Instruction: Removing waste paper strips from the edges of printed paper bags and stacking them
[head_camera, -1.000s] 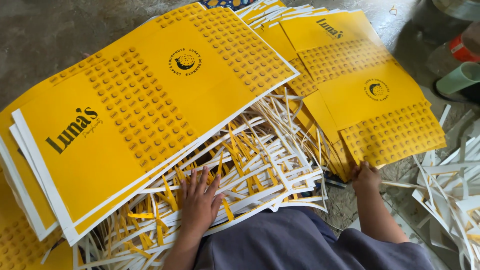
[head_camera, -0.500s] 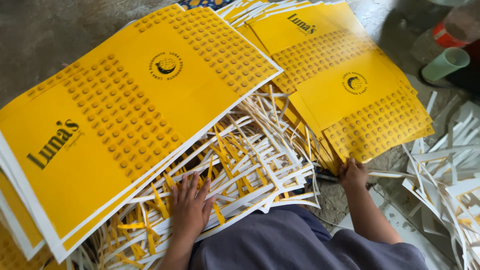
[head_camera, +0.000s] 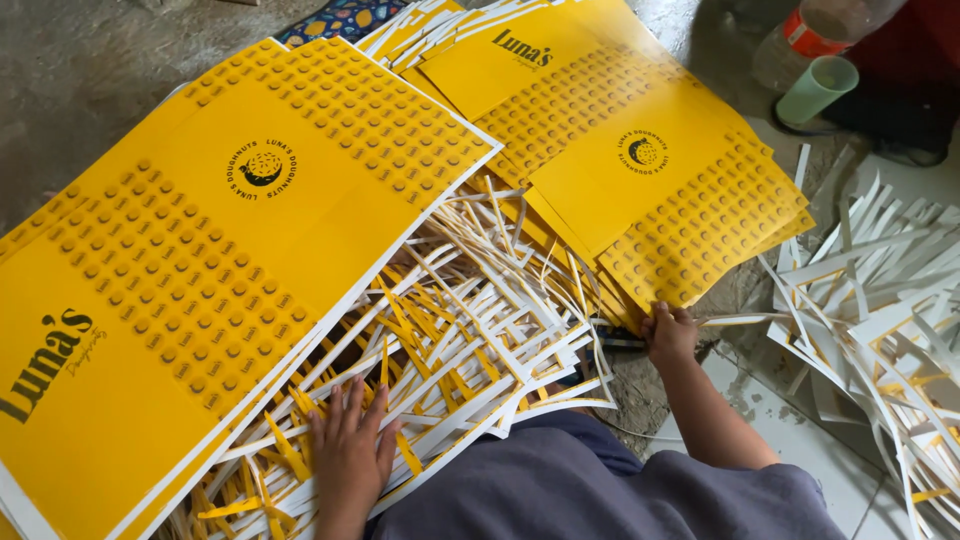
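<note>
— Where is your left hand (head_camera: 350, 450)?

— Near you, left of your lap, palm down, fingers spread and pointing away from you, wrist straight.

— And your right hand (head_camera: 670, 332)?

— Farther out on the right. Your bare forearm runs up and slightly left from your lap, and the fingers are curled closed, knuckles up, thumb tucked toward the left side.

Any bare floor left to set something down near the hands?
Bare concrete floor upper left, beyond the big yellow sheet. A small white tile patch lies between the right hand and the strip pile. Crowded: paper offcuts under the left hand, stacked sheets above.
</note>
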